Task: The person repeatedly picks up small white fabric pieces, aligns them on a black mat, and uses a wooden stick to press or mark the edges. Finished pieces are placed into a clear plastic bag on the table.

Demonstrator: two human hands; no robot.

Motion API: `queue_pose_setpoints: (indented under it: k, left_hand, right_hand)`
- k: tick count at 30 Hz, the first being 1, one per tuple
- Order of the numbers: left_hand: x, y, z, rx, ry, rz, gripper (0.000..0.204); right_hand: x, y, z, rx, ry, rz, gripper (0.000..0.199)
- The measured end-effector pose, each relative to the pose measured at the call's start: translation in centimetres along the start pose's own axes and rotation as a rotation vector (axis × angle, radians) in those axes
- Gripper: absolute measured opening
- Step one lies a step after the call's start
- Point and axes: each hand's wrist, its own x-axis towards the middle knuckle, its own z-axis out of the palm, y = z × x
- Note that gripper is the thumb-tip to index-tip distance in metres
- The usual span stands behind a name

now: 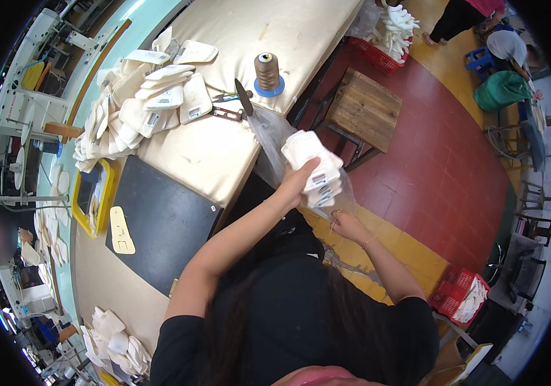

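A stack of white padded fabric pieces with small printed labels (312, 154) is gripped by my left hand (299, 182), its thumb on top. Around and below the stack hangs a clear plastic bag (270, 130), whose upper part reaches the table's edge. My right hand (348, 226) is closed, pinching the bag's rim at its lower right. The stack appears to be at the bag's mouth, partly inside. On the cream-covered table (192, 145), a heap of similar pieces (137, 106) lies to the left of my hands.
A brown thread spool (267, 76), a dark blade (243, 96) and red-handled snips (227, 114) lie near the table edge. Closer in are a black board (159, 219), a yellow template (121, 231) and a yellow tray (100, 199). A wooden stool (364, 109) stands right.
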Motion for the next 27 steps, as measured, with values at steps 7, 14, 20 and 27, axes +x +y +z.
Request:
queue_pose_setpoints:
  k: [7, 14, 20, 27]
  left_hand:
    - [-1.1, 0.3, -3.3, 0.249, 0.065, -0.11, 0.057]
    - [0.4, -0.7, -2.6, 0.292, 0.21, -0.176, 0.11]
    - [0.3, 0.7, -1.6, 0.206, 0.267, -0.264, 0.118]
    - [-1.0, 2.6, -4.9, 1.442, 0.239, -0.062, 0.071]
  right_hand:
    - [2.4, -0.3, -1.8, -0.173, -0.167, 0.024, 0.02]
    - [-3.2, -4.9, -6.0, -0.193, 0.06, 0.132, 0.021]
    - [-5.4, -10.0, -10.2, -0.256, 0.216, 0.162, 0.026]
    - [-3.7, -11.6, -9.2, -0.35, 0.343, 0.115, 0.02]
